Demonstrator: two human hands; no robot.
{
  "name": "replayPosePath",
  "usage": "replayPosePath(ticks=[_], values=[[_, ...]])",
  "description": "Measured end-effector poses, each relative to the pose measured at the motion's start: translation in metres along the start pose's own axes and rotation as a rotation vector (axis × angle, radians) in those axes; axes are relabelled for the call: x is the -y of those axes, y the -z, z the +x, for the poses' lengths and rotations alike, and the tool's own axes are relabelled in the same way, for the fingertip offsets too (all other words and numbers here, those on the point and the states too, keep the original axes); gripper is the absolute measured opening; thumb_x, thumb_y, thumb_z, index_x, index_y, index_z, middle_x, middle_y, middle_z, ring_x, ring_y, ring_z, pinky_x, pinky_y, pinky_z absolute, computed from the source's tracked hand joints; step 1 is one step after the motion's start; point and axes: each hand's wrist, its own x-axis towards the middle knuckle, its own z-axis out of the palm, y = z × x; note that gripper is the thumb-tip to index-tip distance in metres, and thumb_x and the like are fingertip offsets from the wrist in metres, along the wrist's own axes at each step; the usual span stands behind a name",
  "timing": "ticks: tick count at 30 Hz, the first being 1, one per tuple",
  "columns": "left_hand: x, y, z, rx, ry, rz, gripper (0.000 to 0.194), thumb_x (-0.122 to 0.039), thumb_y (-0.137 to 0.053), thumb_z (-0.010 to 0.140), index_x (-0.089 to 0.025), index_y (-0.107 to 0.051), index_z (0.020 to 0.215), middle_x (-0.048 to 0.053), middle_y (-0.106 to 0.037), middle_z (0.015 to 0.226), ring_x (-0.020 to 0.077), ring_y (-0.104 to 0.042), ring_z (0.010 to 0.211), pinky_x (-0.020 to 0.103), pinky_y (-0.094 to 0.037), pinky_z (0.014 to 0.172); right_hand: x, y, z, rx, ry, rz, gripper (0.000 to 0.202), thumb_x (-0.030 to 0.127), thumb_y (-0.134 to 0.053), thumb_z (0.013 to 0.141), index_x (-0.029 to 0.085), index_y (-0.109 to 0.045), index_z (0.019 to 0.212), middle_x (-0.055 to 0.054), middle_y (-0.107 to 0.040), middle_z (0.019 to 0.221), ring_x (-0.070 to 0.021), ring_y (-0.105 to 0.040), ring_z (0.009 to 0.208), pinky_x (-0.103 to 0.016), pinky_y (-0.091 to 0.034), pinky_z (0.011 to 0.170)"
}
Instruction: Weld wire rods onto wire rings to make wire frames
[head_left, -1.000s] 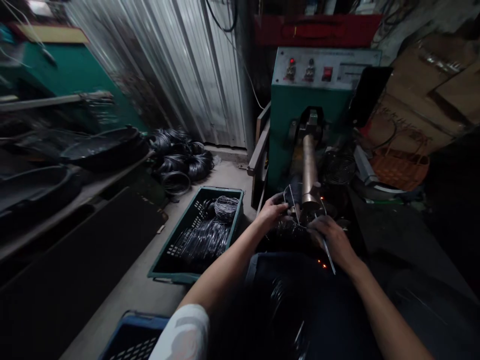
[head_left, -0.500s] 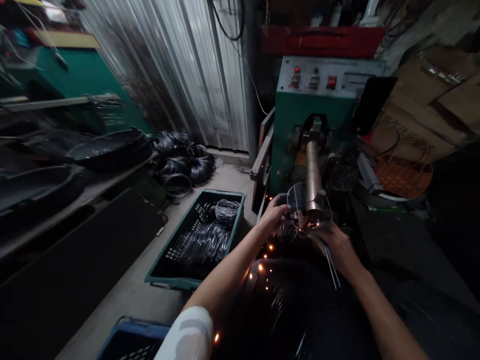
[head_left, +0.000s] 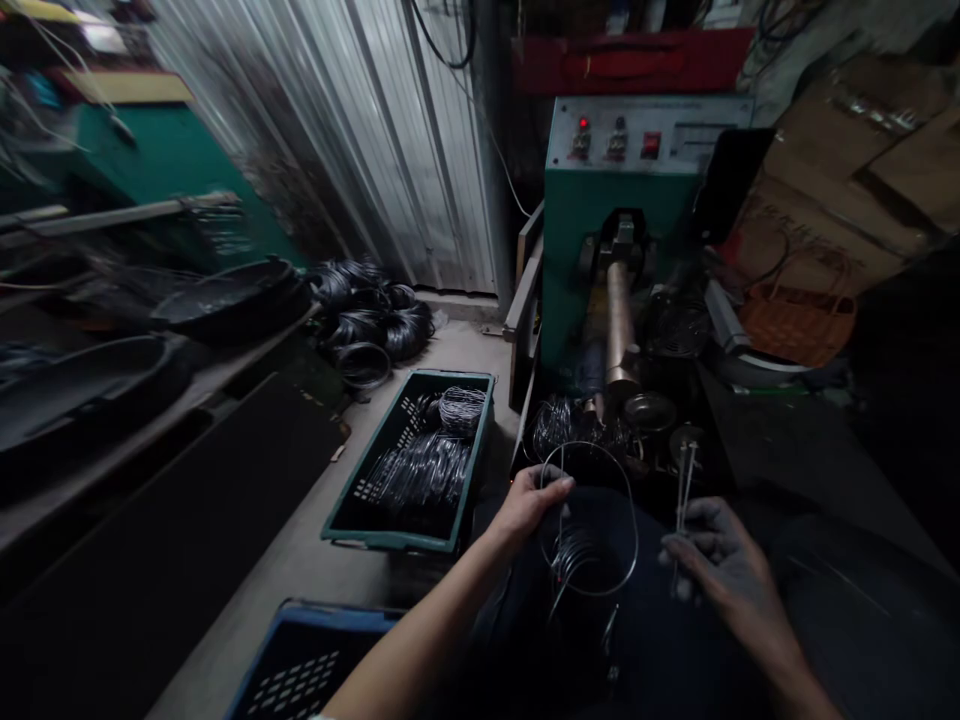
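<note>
Between the thumb and fingers of my left hand (head_left: 531, 502) is a thin wire ring (head_left: 636, 530) with a straight wire across its left part. My right hand (head_left: 720, 555) pinches a few short metal rods (head_left: 684, 485), which point upward. Both hands are over my lap, on the near side of the green welding machine (head_left: 562, 250). Its copper-coloured arm (head_left: 619, 315) stands beyond them, touching neither hand. Below the ring, several more wire rings (head_left: 581, 560) lie bunched on my lap, partly lost in shadow.
A green crate (head_left: 405, 545) holding many wire pieces stands on the floor at left, with a blue crate (head_left: 300, 650) nearer. Coils of dark wire (head_left: 375, 310) lie by the metal wall. Cardboard boxes (head_left: 832, 190) and an orange basket (head_left: 799, 325) are at right.
Both hands have drawn back from the machine toward my lap, bringing the ring and the rods. The sparks at the machine's tip are gone.
</note>
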Motion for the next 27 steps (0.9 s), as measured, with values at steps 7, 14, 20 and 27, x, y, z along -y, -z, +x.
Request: replayPosePath(ticks=[7,14,20,27], values=[[0.011,0.01,-0.009,-0.039,0.007,0.076,0.034,-0.042,-0.076,0.068,-0.012,-0.061,0.074,0.0,-0.057,0.054,0.0067,-0.047,0.043,0.017,-0.034,0.044,0.007,-0.006,-0.013,0.137,0.107,-0.168,0.022,0.042,-0.061,0.087,0.02,-0.058,0.087,-0.002,-0.067,0.069,-0.0166,-0.064,0.057,-0.023,-0.05,0.049],[0.008,0.004,-0.01,-0.006,0.018,0.002,0.034,-0.042,-0.076,0.068,-0.013,-0.06,0.073,-0.001,-0.057,0.054,0.0061,-0.047,0.043,0.017,-0.035,0.043,-0.011,-0.006,0.006,0.47,0.703,-0.817,0.07,0.014,-0.072,0.077,0.025,-0.041,0.139,-0.01,-0.057,0.131,-0.0256,-0.053,0.12,-0.052,-0.035,0.107],[0.003,0.001,0.0,0.02,0.007,-0.035,0.036,-0.045,-0.074,0.069,-0.014,-0.057,0.073,-0.003,-0.054,0.048,0.0044,-0.037,0.033,0.017,-0.021,0.032,0.002,-0.011,0.024,0.485,0.868,-0.973,0.068,0.018,-0.08,0.071,0.02,-0.049,0.131,-0.008,-0.064,0.116,-0.0252,-0.059,0.109,-0.052,-0.042,0.102],[-0.006,-0.004,0.012,0.026,-0.001,-0.085,0.038,-0.047,-0.074,0.068,-0.015,-0.055,0.076,-0.003,-0.055,0.046,0.0036,-0.031,0.028,0.016,-0.017,0.029,0.013,-0.007,0.043,0.506,0.909,-0.927,0.065,0.018,-0.079,0.071,0.016,-0.05,0.129,-0.011,-0.064,0.114,-0.0254,-0.056,0.111,-0.037,-0.055,0.088]])
